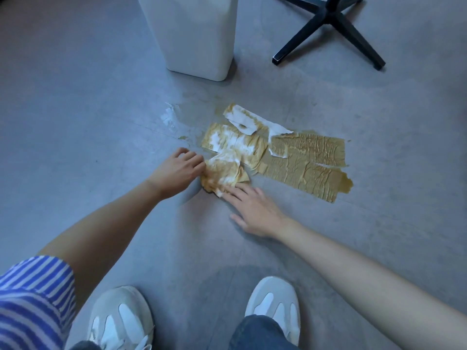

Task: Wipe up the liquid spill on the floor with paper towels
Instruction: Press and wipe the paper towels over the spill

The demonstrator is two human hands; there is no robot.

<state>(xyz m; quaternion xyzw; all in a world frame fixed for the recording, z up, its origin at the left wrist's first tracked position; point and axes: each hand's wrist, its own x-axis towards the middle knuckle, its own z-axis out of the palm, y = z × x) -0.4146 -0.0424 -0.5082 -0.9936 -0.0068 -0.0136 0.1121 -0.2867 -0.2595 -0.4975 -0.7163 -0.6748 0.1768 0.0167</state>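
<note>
Brown-soaked paper towels (303,160) run left to right on grey floor (75,109) by a white bin (197,34). Left hand (180,170) pinches their bunched end; right hand (255,210) presses it flat-fingered.

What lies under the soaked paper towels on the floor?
The paper towels lie flat on the grey floor, stained brown by the liquid. A brown puddle edge shows at their right end. How much liquid is beneath them is covered.

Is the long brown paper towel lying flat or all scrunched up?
Flat. The long paper towel lies spread on the floor, soaked brown, only wrinkled. The left hand grips a different, bunched piece.
</note>
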